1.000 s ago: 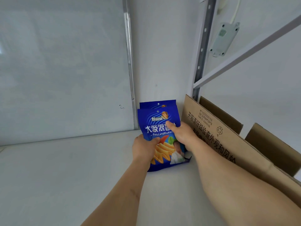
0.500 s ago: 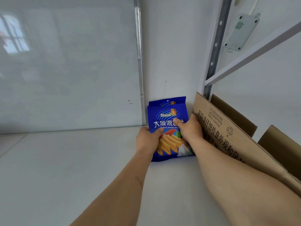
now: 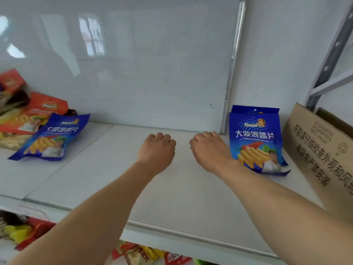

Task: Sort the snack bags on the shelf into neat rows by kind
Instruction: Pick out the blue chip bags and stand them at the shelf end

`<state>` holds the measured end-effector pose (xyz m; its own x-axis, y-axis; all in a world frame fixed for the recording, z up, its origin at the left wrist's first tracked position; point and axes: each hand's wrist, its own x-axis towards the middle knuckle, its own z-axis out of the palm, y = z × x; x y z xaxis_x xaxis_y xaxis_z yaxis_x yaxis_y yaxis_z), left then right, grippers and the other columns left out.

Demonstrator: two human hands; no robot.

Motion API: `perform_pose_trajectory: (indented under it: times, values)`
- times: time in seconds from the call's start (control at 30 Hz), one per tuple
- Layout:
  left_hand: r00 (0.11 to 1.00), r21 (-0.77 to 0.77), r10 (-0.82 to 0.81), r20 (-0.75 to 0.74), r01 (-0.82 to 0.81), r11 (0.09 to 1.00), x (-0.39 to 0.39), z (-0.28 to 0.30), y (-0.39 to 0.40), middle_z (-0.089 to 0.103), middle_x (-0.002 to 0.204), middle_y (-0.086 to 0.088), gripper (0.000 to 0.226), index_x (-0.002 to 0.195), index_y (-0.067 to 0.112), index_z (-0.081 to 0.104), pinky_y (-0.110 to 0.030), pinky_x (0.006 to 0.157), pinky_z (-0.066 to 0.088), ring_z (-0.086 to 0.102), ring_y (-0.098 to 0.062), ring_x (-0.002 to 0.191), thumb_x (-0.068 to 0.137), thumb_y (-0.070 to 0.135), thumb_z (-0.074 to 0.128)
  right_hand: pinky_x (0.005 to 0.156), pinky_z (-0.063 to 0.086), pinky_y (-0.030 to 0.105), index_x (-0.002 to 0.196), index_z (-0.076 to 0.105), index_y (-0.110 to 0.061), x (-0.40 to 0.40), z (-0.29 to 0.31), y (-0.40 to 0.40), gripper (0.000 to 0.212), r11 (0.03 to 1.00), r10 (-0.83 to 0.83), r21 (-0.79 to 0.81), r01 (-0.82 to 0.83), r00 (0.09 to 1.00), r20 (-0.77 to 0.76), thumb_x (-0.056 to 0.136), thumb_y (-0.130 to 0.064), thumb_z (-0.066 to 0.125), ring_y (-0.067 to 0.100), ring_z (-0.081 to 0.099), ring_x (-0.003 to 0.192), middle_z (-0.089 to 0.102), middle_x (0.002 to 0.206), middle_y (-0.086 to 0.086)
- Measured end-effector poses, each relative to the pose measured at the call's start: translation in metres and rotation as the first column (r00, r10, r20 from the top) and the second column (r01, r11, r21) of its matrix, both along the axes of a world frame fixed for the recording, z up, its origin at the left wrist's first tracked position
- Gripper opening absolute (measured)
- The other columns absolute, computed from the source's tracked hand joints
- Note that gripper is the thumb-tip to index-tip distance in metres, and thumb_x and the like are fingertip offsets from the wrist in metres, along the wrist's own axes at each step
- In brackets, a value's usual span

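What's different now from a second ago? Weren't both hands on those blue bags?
Yes. Both hands have let go of the blue chip bags and drawn back: the left hand and right hand now hover over the shelf, fingers loosely curled, holding nothing. The view has also swung left, revealing another blue bag lying flat. The upright bags stayed standing beside the cardboard box.
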<state>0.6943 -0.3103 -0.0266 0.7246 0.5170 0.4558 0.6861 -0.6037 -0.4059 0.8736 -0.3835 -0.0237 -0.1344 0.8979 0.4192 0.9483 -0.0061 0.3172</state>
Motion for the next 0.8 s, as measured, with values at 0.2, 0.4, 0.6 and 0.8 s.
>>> perform_pose_trajectory:
  times: [0.2,0.4,0.6,0.8]
  values:
    - [0.992,0.002,0.092,-0.085,-0.092,0.996,-0.105,0.006,0.018,0.060,0.102,-0.002,0.027,0.103,0.014,0.061,-0.032,0.071,0.027,0.057,-0.026,0.096,0.102,0.021,0.035,0.080,0.039,0.036,0.104,0.065,-0.016,-0.108,-0.004,0.047,0.017,0.998,0.066,0.007,-0.066,0.997,-0.032,0.094,-0.014,0.051,0.027,0.059,0.096,0.064,0.102,0.002]
    - [0.985,-0.015,0.169,-0.038,-0.170,0.985,-0.223,0.019,0.053,0.061,0.115,-0.004,0.030,0.118,0.013,0.061,-0.036,0.086,0.042,0.056,-0.025,0.106,0.104,0.026,0.038,0.078,0.034,0.034,0.107,0.061,-0.018,-0.223,0.006,0.095,0.021,0.996,0.092,0.024,-0.090,0.989,-0.112,0.099,-0.016,0.041,0.025,0.057,0.100,0.063,0.107,0.001]
    - [0.960,-0.060,0.279,0.022,-0.278,0.959,-0.315,0.018,0.095,0.062,0.118,-0.002,0.028,0.121,0.017,0.060,-0.037,0.093,0.042,0.056,-0.025,0.112,0.100,0.024,0.044,0.080,0.038,0.036,0.110,0.060,-0.016,-0.315,0.017,0.142,0.023,0.996,0.089,0.000,-0.092,0.966,-0.242,0.102,-0.021,0.039,0.027,0.056,0.105,0.062,0.114,0.005]
    - [0.926,-0.109,0.331,0.180,-0.316,0.943,-0.363,0.017,0.140,0.063,0.121,0.000,0.025,0.118,0.021,0.061,-0.033,0.091,0.044,0.058,-0.022,0.113,0.102,0.031,0.045,0.079,0.049,0.034,0.121,0.054,-0.015,-0.367,0.015,0.200,0.038,0.999,-0.022,-0.033,0.005,0.852,-0.523,0.100,-0.046,0.045,0.024,0.058,0.106,0.061,0.121,0.006]
